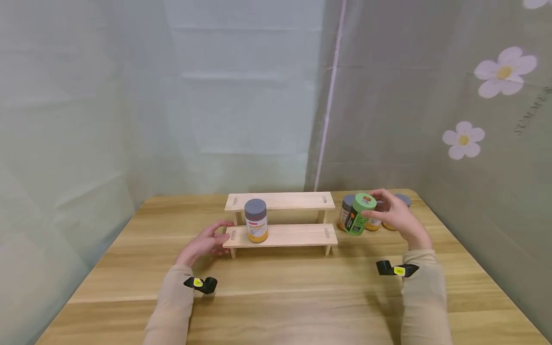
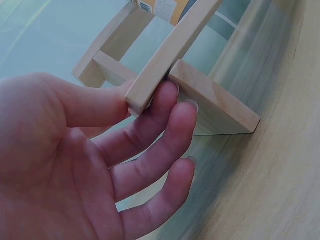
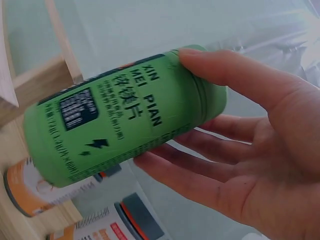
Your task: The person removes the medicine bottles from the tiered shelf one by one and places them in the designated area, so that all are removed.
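A green supplement bottle [image 1: 357,218] is gripped near its lid by my right hand [image 1: 398,218]; it tilts in front of several grey-lidded bottles. In the right wrist view the thumb and fingers are around the green bottle [image 3: 115,115]. My left hand [image 1: 207,243] pinches the left end of the lower board of a two-tier wooden rack [image 1: 293,235]. The left wrist view shows thumb and index finger on the board's end [image 2: 160,60], other fingers loosely bent below it. One grey-lidded bottle [image 1: 256,221] stands upright on the left part of the lower board.
Grey-lidded bottles with white and orange labels [image 1: 373,223] stand right of the rack, partly hidden by my right hand and the green bottle. The wooden table [image 1: 293,297] ends at a curtain [image 1: 246,96] behind and at the sides.
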{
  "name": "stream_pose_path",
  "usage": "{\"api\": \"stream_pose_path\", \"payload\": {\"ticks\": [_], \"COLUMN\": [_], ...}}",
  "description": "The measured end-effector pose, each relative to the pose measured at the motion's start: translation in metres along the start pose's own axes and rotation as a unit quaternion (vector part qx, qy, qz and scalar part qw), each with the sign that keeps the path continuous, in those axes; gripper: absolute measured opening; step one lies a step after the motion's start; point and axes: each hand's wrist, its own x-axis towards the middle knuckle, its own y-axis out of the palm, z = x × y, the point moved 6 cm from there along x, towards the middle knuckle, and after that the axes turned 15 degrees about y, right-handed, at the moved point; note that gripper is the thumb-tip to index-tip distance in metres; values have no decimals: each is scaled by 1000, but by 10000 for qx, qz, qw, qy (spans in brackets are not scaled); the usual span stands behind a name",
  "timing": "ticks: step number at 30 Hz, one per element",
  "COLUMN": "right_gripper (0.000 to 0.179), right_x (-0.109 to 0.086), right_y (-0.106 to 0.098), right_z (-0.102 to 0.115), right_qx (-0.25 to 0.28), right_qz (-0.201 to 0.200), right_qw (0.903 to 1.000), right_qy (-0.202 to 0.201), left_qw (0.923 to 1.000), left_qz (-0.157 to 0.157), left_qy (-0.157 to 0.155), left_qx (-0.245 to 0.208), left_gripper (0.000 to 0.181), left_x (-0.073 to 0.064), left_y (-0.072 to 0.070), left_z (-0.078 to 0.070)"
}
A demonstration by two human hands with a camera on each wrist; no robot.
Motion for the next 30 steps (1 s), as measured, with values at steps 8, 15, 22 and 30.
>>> {"api": "stream_pose_path", "payload": {"ticks": [8, 15, 22, 30], "right_gripper": [56, 58, 55, 55], "right_x": [10, 16, 21, 21], "right_y": [15, 24, 29, 29], "right_z": [-11, -19, -26, -32], "right_qx": [-96, -175, -501, -734], "right_qz": [491, 709, 825, 759], "right_qw": [9987, 9973, 9952, 9944], "right_qy": [-32, -123, -148, -52], "left_qw": [10000, 9998, 9999, 9999], "left_qz": [42, -165, -121, 40], "left_qy": [86, -52, -15, 135], "left_qx": [-25, -15, 12, 22], "left_gripper": [50, 48, 48, 48], "left_x": [-8, -10, -8, -2], "left_y": [-3, -4, -4, 1], "left_z": [1, 4, 4, 2]}}
